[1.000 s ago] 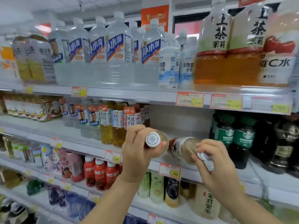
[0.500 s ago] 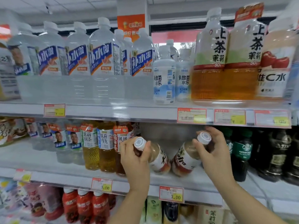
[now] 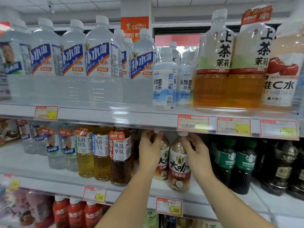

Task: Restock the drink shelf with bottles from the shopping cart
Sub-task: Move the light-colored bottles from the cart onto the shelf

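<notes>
— Left bottle (image 3: 164, 162) and right bottle (image 3: 178, 167): where are they standing?

— Both are standing upright on the middle shelf (image 3: 32, 167), side by side. They are sitting so close that I cannot tell whether they are touching. They are filling the gap between the amber tea bottles (image 3: 120, 160) on their left and the dark coffee bottles (image 3: 228, 165) on their right.

— And the caps?

— The white caps are reaching up to just under the front edge of the upper shelf (image 3: 98, 116).

— What is the left hand doing?

— The left hand (image 3: 148, 155) is wrapping round the neck and shoulder of the left bottle, fingers curling behind it and thumb lying by the cap. It is covering most of that bottle's left side.

— And the right hand?

— The right hand (image 3: 197, 157) is grasping the right bottle at its shoulder from the right. The thumb is pressing on the front below the cap and the fingers are curling round the back.

— Anything else showing nearby?

— A price tag (image 3: 169, 208) reading 7.00 is hanging on the shelf edge right below the two bottles. Above, large water bottles (image 3: 102, 63) with blue labels are lining the upper shelf on the left, and tall tea bottles (image 3: 215, 63) are standing on the right. Red bottles (image 3: 74, 213) are lining the shelf underneath, at the bottom left.
</notes>
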Action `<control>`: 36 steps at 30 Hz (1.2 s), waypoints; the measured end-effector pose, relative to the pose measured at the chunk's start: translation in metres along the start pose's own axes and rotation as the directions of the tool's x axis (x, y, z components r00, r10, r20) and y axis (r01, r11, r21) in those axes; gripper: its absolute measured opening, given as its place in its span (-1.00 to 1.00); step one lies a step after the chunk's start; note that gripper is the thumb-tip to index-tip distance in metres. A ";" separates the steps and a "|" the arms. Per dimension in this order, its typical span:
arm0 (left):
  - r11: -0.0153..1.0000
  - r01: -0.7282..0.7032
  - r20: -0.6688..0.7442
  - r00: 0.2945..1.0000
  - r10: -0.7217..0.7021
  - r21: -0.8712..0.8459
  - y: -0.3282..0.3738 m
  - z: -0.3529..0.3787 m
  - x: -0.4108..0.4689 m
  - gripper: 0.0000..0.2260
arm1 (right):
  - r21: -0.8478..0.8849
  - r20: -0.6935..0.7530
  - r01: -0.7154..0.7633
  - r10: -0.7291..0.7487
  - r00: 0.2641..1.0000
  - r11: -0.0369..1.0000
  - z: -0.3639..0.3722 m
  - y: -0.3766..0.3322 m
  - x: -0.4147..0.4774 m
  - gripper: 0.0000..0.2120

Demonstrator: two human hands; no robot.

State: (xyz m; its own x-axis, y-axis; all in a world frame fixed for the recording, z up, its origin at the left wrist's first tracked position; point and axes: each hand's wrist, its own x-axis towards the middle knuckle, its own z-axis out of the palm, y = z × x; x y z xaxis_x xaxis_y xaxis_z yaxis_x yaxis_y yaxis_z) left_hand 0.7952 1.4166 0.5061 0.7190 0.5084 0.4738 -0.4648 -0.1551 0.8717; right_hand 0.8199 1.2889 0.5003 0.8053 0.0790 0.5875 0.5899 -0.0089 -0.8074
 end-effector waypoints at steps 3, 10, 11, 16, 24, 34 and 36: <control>0.994 -0.038 0.067 0.997 0.031 0.105 -0.006 -0.001 0.001 -0.75 | -0.045 0.007 -0.061 0.061 0.998 0.997 -0.004 0.004 -0.005 -0.77; 0.903 0.059 0.124 0.985 -0.122 0.425 -0.042 -0.016 -0.025 -0.29 | -0.413 0.170 -0.168 0.257 0.951 0.895 -0.020 0.038 -0.043 -0.02; 0.883 0.081 0.126 0.980 -0.156 0.463 -0.047 -0.017 -0.027 -0.24 | -0.428 0.166 -0.193 0.287 0.943 0.883 -0.021 0.041 -0.042 -0.06; 0.875 0.104 0.187 0.958 -0.215 0.473 -0.062 -0.020 -0.012 -0.18 | -0.437 0.170 -0.241 0.343 0.924 0.867 -0.023 0.050 -0.031 -0.26; 0.875 0.111 0.127 0.973 -0.192 0.472 -0.070 -0.021 -0.007 -0.38 | -0.481 0.149 -0.255 0.364 0.919 0.839 -0.019 0.066 -0.015 -0.41; 0.811 0.191 0.075 0.958 -0.277 0.553 -0.077 -0.001 0.014 -0.46 | -0.531 0.096 -0.256 0.358 0.929 0.808 0.000 0.080 0.010 -0.51; 0.831 0.230 0.031 0.958 -0.284 0.506 -0.084 0.002 0.022 -0.47 | -0.543 0.083 -0.258 0.356 0.931 0.799 0.006 0.087 0.022 -0.49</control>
State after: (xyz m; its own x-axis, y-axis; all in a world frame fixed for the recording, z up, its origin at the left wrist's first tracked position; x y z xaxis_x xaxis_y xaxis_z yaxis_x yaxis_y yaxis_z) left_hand 0.8508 1.4395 0.4430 0.8370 0.5052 0.2103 0.0408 -0.4409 0.8966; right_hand 0.8889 1.2963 0.4426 0.9549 0.1527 0.2547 0.2957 -0.5687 -0.7676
